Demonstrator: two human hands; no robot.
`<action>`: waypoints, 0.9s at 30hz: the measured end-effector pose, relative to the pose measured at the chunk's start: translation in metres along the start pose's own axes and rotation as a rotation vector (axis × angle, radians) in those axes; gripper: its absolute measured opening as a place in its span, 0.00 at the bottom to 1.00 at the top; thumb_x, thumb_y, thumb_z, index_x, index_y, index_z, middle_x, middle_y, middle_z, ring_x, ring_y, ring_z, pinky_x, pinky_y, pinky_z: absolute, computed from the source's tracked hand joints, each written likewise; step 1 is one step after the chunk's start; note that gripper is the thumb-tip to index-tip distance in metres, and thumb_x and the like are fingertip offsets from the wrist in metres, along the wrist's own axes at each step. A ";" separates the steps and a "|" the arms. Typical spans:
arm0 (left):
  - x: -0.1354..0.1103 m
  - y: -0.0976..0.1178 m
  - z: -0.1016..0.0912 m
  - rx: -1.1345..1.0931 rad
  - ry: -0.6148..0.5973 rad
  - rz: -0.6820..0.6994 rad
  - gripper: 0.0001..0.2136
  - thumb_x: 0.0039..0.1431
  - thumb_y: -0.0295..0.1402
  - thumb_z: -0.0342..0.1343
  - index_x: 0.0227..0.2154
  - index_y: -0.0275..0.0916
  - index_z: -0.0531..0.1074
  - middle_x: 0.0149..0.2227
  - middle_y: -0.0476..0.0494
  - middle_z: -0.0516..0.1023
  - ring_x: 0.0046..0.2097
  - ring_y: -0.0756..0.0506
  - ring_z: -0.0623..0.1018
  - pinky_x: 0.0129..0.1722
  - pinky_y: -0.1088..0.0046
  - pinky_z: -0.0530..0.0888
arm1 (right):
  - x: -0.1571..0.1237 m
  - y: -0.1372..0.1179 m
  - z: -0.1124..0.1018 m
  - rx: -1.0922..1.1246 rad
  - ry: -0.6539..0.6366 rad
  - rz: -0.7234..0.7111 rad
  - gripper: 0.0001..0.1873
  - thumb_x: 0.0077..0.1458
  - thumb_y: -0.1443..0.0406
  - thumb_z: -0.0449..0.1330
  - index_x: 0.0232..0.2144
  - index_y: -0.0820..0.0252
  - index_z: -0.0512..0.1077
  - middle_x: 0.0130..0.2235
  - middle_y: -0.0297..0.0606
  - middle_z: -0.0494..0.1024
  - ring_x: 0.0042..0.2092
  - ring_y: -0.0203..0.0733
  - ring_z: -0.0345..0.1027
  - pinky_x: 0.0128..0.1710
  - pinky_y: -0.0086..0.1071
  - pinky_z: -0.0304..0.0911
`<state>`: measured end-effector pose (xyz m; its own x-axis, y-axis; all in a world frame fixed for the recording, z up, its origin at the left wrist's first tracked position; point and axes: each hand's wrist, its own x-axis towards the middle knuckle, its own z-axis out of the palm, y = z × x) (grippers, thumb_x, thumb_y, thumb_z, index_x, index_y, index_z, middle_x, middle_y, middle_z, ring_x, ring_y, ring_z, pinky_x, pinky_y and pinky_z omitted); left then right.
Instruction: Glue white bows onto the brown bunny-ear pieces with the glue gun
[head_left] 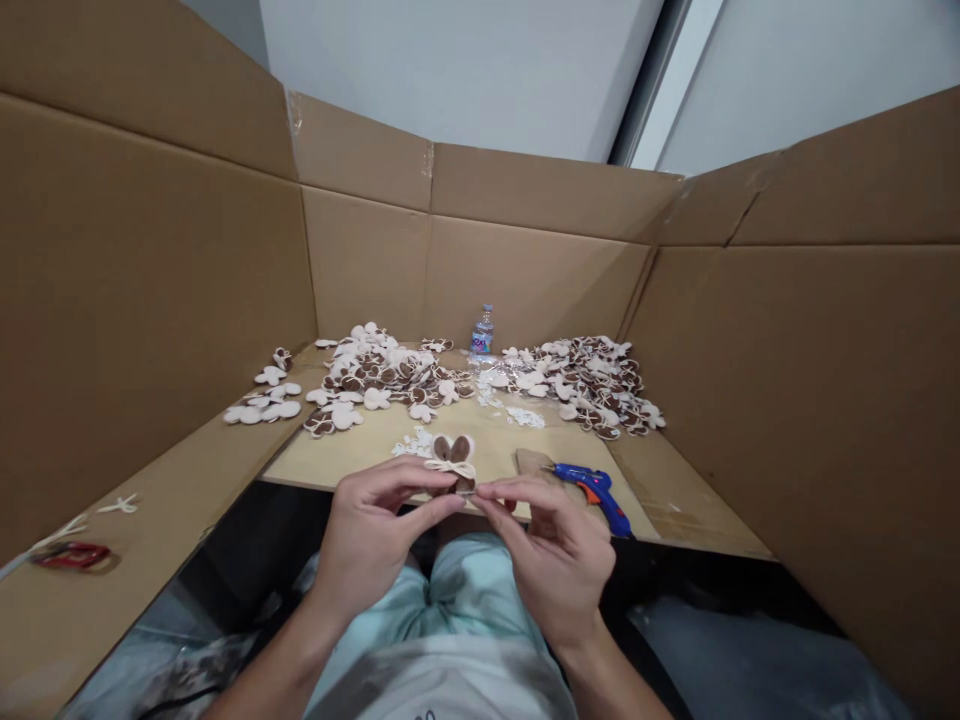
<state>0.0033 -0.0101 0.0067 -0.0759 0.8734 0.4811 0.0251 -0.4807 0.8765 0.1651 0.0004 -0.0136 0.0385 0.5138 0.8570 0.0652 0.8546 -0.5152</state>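
My left hand [375, 535] is closed, with thumb and fingers pinching a bunny-shaped felt piece [452, 448]. The piece has brown ears edged in white and a cream string bow across it. My right hand [551, 555] is also closed, its thumb and forefinger pinched together at the piece's lower right edge. A small pale bit shows at those fingertips, too small to name. Just right of my hands, a blue glue gun [592, 488] with an orange trigger lies on the board, its nozzle over a brown cardboard scrap [531, 461].
Heaps of brown and white felt pieces lie at back left [375, 370] and back right [600, 380]. Small white cutouts [525, 417] lie between them, below a plastic bottle [482, 330]. Red-handled snips [75, 556] and a string bow [118, 505] lie far left. Cardboard walls [525, 195] enclose the table.
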 end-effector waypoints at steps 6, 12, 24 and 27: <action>-0.003 0.003 -0.001 -0.122 -0.094 -0.104 0.04 0.46 0.26 0.67 0.25 0.40 0.79 0.29 0.48 0.81 0.33 0.50 0.79 0.34 0.79 0.75 | 0.001 -0.005 -0.002 0.120 0.036 0.225 0.14 0.47 0.75 0.68 0.34 0.55 0.74 0.31 0.31 0.77 0.34 0.34 0.72 0.34 0.27 0.70; 0.000 0.001 -0.001 -0.243 -0.218 -0.256 0.05 0.48 0.27 0.67 0.25 0.38 0.76 0.25 0.52 0.76 0.29 0.54 0.74 0.31 0.82 0.72 | 0.008 0.007 -0.006 0.476 -0.068 0.706 0.18 0.36 0.71 0.74 0.30 0.57 0.72 0.26 0.28 0.75 0.27 0.31 0.70 0.28 0.24 0.69; 0.002 -0.014 0.008 -0.361 -0.325 -0.408 0.15 0.37 0.26 0.72 0.23 0.36 0.68 0.25 0.53 0.74 0.30 0.52 0.73 0.31 0.78 0.68 | 0.011 0.011 -0.027 0.304 -0.408 0.494 0.12 0.60 0.62 0.58 0.45 0.55 0.74 0.34 0.36 0.79 0.31 0.35 0.74 0.31 0.28 0.70; 0.000 -0.014 0.012 -0.333 -0.295 -0.415 0.16 0.37 0.25 0.71 0.21 0.36 0.66 0.23 0.56 0.70 0.26 0.55 0.68 0.27 0.80 0.65 | 0.011 0.006 -0.027 0.214 -0.443 0.463 0.08 0.59 0.64 0.60 0.41 0.56 0.76 0.35 0.36 0.80 0.33 0.34 0.73 0.33 0.26 0.70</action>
<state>0.0147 -0.0023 -0.0055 0.2676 0.9553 0.1255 -0.2641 -0.0525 0.9631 0.1930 0.0089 -0.0072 -0.4006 0.7743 0.4898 -0.0607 0.5110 -0.8574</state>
